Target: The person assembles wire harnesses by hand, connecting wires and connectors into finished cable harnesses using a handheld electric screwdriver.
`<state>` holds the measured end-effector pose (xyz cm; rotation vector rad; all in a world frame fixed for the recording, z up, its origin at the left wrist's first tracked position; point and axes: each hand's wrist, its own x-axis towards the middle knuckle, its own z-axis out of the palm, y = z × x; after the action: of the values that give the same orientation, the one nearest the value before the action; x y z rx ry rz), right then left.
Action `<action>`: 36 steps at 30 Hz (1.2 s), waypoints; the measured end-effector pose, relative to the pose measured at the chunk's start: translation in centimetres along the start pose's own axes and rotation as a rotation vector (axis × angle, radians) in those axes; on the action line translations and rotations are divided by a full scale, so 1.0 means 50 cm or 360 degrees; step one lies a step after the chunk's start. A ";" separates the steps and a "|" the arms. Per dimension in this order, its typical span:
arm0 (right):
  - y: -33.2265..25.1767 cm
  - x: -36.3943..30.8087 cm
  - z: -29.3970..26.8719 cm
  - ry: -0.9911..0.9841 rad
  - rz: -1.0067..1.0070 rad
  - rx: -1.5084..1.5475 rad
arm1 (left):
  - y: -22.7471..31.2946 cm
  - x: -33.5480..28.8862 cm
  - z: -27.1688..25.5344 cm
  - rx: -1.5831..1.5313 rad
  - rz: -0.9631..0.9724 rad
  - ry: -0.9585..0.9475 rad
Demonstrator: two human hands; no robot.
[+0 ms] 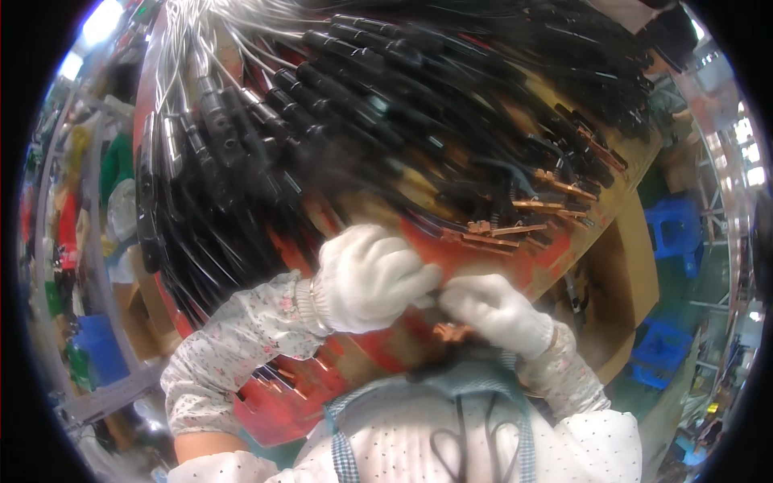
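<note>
Both my hands wear white knitted gloves and meet in front of my chest, over the red tabletop (pixel 386 342). My left hand (pixel 374 278) is closed, its fingertips pinched toward the right hand; whatever sits between them is hidden. My right hand (pixel 499 312) is curled closed around a small part whose copper-coloured toothed end (pixel 452 332) shows below its fingers. Just beyond the hands lie black cables with copper-coloured jaw-like ends (pixel 499 233), pointing right. More copper-tipped black pieces (pixel 278 378) lie by my left forearm.
A big heap of black cables (pixel 233 209) with black sleeves and white leads (pixel 233 24) covers the far side of the table. An open cardboard box (pixel 636 282) stands at the right edge. Blue plastic stools (pixel 675 229) are beyond it. Shelving (pixel 101 241) runs along the left.
</note>
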<state>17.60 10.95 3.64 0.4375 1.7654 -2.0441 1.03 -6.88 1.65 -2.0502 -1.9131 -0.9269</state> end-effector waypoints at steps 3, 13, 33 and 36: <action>0.013 -0.015 0.036 0.0372 -0.0309 -0.0245 | 0.015 0.014 -0.005 -0.0130 -0.0267 -0.0243; 0.061 -0.031 0.092 0.0874 -0.0307 0.0266 | -0.001 0.033 -0.020 -0.0587 -0.0423 -0.0493; -0.007 -0.035 0.025 0.0492 -0.0306 -0.0254 | -0.007 0.065 -0.036 -0.0811 -0.0471 -0.0592; 0.020 -0.065 0.022 0.0699 -0.0264 -0.0160 | -0.006 0.083 -0.038 -0.0863 -0.0571 -0.0737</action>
<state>20.96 10.07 4.53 0.7801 2.2126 -2.0720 0.03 -4.40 5.34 -2.4263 -2.5608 -1.2494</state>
